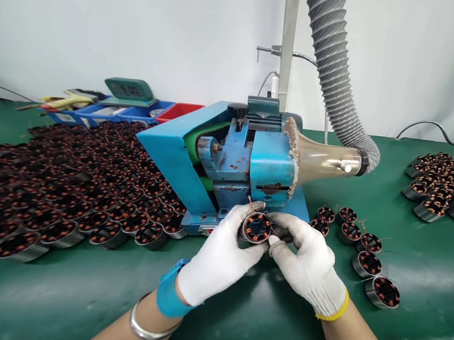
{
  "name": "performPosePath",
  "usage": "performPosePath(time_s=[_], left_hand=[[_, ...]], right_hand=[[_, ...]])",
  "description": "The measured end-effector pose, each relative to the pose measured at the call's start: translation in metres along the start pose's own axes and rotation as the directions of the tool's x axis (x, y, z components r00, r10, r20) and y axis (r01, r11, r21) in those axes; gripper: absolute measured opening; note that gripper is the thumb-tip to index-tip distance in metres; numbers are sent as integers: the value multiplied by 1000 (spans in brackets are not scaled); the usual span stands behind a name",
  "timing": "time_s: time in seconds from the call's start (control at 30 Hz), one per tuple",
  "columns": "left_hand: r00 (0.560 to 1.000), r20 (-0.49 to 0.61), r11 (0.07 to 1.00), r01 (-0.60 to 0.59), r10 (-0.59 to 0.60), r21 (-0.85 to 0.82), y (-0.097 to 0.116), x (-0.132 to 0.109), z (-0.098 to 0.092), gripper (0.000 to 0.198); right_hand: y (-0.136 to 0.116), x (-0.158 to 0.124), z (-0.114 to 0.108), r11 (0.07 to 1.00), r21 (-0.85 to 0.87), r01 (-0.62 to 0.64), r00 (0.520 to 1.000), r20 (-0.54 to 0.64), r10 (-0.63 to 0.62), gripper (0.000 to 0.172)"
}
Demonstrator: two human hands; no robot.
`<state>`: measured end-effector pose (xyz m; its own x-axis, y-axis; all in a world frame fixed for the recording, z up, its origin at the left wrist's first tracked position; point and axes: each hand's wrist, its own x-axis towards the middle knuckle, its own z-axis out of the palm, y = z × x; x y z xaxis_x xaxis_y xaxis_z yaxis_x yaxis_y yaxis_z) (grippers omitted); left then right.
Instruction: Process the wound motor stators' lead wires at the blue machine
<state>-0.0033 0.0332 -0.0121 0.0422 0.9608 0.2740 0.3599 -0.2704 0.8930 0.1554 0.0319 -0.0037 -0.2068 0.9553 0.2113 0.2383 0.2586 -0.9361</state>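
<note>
Between thumb and fingers my left hand (224,256), in a white knit glove, grips a round motor stator (257,228) with a steel rim and copper windings. Its open face is turned up toward me. A thin copper wire (250,202) sticks up from its far left edge. My right hand (308,257), gloved too, is closed at the stator's right side, thumb and fingertips drawn together at the rim. Whatever lies between those fingertips is too small to tell. Just beyond both hands stands a blue belt-driven machine (273,163) with a slot in its front cover.
Many stators (64,190) crowd the green tabletop (104,294) at left. Several more stators (367,264), with loose wire ends, stand at right. Another stator group (453,183) sits far right. A grey hose (334,60) joins the machine's funnel (323,159). Blue bins (106,113) and a digital display (130,90) stand behind.
</note>
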Motion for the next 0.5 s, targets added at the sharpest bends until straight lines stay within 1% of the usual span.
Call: performPosePath(time_s=[0.03, 0.07, 0.13, 0.17, 0.2, 0.23, 0.27, 0.3, 0.33, 0.37, 0.4, 0.43, 0.47, 0.5], left_hand=[[1000, 3, 1000, 21, -21, 1, 2, 0, -1, 49], [999, -8, 999, 41, -41, 8, 3, 1, -1, 45], [996, -53, 996, 72, -69, 53, 3, 1, 0, 41], [994, -80, 993, 75, -68, 88, 3, 2, 0, 39], [993, -103, 990, 69, -57, 121, 1, 2, 1, 38], [992, -121, 988, 58, -41, 146, 0, 3, 2, 37], [992, -123, 987, 42, -23, 158, -2, 3, 3, 38], [994, -109, 987, 19, -1, 160, -3, 2, 3, 38], [996, -90, 987, -10, 25, 159, -4, 2, 3, 37], [997, -65, 986, -41, 52, 160, -5, 1, 4, 36], [996, -44, 983, -71, 79, 167, -6, 0, 4, 34], [994, -28, 979, -100, 106, 179, -6, -2, 4, 33], [991, -19, 973, -124, 130, 195, -6, -3, 4, 33], [989, -19, 967, -141, 148, 212, -5, -4, 4, 33]], right_hand=[[1, 2, -2, 994, 111, -21, 1000, -20, 23, 29], [2, 4, -4, 969, 245, -43, 998, -40, 54, 25], [4, 8, -8, 873, 486, -46, 984, -126, 122, 20], [4, 11, -9, 834, 551, -22, 970, -190, 151, 21], [4, 12, -10, 824, 566, 10, 952, -257, 165, 23], [3, 13, -9, 845, 534, 29, 941, -300, 157, 26], [1, 12, -8, 891, 454, 22, 944, -302, 131, 28], [-1, 10, -6, 943, 333, 6, 959, -270, 89, 26], [-3, 8, -4, 981, 192, 2, 977, -209, 39, 19], [-5, 6, -2, 998, 60, 6, 991, -134, 2, 10], [-6, 4, -1, 999, -35, 10, 998, -69, -13, 14], [-6, 4, -2, 997, -80, 1, 1000, -26, -3, 23], [-4, 4, -4, 997, -74, -22, 1000, -21, 21, 30], [-2, 6, -7, 998, -23, -56, 997, -56, 55, 34]])
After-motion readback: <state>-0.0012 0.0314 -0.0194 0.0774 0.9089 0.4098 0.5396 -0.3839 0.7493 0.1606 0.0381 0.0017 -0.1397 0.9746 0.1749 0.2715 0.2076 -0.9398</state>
